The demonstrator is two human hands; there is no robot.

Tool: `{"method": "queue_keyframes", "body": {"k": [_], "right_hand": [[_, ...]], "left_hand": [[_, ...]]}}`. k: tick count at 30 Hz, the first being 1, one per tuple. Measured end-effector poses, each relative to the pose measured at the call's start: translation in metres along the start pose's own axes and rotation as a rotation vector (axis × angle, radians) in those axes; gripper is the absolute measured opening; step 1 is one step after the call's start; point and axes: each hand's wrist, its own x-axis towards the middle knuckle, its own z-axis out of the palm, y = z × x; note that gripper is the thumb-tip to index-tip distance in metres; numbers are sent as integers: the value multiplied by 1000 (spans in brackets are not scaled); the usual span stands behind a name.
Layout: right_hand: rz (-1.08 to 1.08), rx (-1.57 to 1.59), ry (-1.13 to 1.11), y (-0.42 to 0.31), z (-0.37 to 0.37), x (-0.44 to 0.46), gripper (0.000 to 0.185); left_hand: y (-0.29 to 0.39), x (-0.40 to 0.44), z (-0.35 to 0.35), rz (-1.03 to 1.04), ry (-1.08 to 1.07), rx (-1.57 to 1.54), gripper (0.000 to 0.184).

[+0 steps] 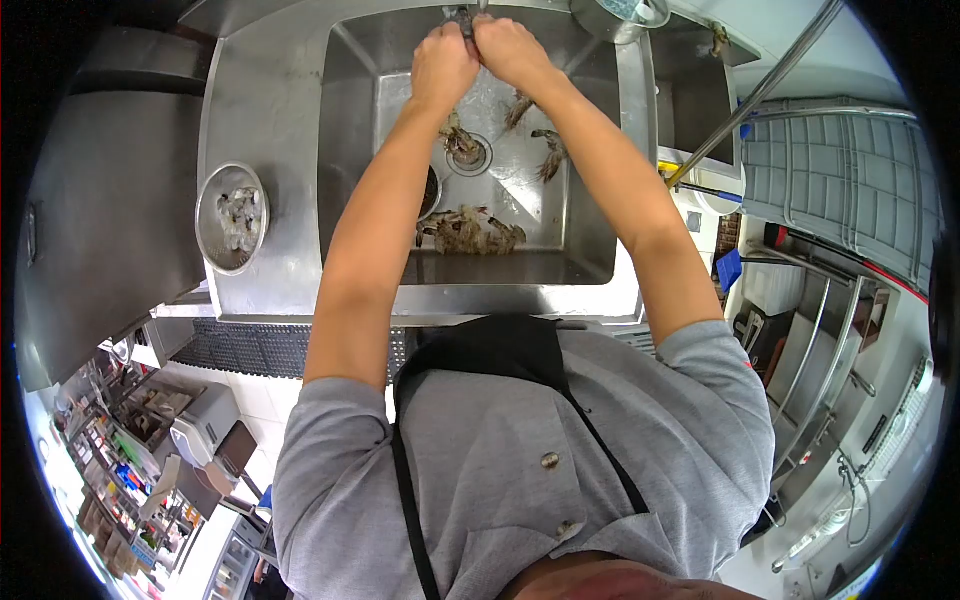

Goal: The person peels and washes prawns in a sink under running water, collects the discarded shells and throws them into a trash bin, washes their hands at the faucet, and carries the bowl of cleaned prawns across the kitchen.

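At the far wall of the steel sink [590, 220], my left hand [445, 66] and my right hand [511, 50] are closed together. Between their fingers is a small grey thing, seemingly a shrimp [461, 20], mostly covered by the fingers. Below my hands, a shrimp [518, 110] and another shrimp [550, 156] lie on the sink floor. More shrimp pieces [458, 142] lie over the drain [484, 160]. A heap of shrimp heads and shells [468, 234] sits along the near side. My left forearm partly hides a round dark container [431, 192].
On the left counter stands a metal bowl [204, 222] holding pale peeled shrimp [240, 218]. A metal container [610, 22] sits at the sink's far right corner. Right of it is a second basin [690, 100], crossed by a slanting metal pole [755, 95].
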Motion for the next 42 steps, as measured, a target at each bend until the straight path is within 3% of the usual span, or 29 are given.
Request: {"method": "queue_keyframes", "body": {"k": [4,6,9,18,20,21,22,24,25,26,27,29,31,32,34,41,42], "right_hand": [[-31,-56,-54,-1,1,-4,15],[-8,-66,-63,6,10,-8,16],[92,-50,-54,15,21,-12,17],[330,-103,-159,33,53,-47,18],[562,-96,-174,55,56,-63,22],[563,-93,-173,65,58,-74,22],[484,-116,-267,75,60,-87,22],[403,-143,-359,75,56,-95,23],[395,49,-809,69,51,-102,23],[370,251,-1250,66,47,-105,27],[376,254,-1251,69,49,-104,27],[26,165,-785,74,52,-96,27],[80,299,-29,65,48,-83,26],[86,299,-25,57,44,-71,26],[-135,344,-73,48,38,-52,22],[-89,354,-98,27,39,-64,14],[-108,356,-288,26,38,-69,11]], "left_hand": [[-6,0,5,22,-106,40,22],[-4,4,2,-58,-324,90,25],[-4,1,7,-127,-325,90,27],[-32,-21,26,-41,-547,99,31],[-39,-27,17,-56,-552,87,32],[-44,-27,10,-69,-547,78,33],[-52,-27,8,-69,-550,81,33],[-68,-27,13,-96,-577,-199,30],[-70,-26,16,-96,-582,-201,30],[-72,-24,19,-221,-580,-403,29],[-72,-23,24,-347,-577,-604,29],[-65,-21,26,-345,-570,-656,27],[-55,-20,29,-345,-565,-707,26],[-45,-18,25,-370,-584,-748,25],[-30,-14,21,-385,-611,-786,24],[-23,-9,23,-526,-492,-705,23],[-22,-8,22,-531,-466,-652,23]]}}
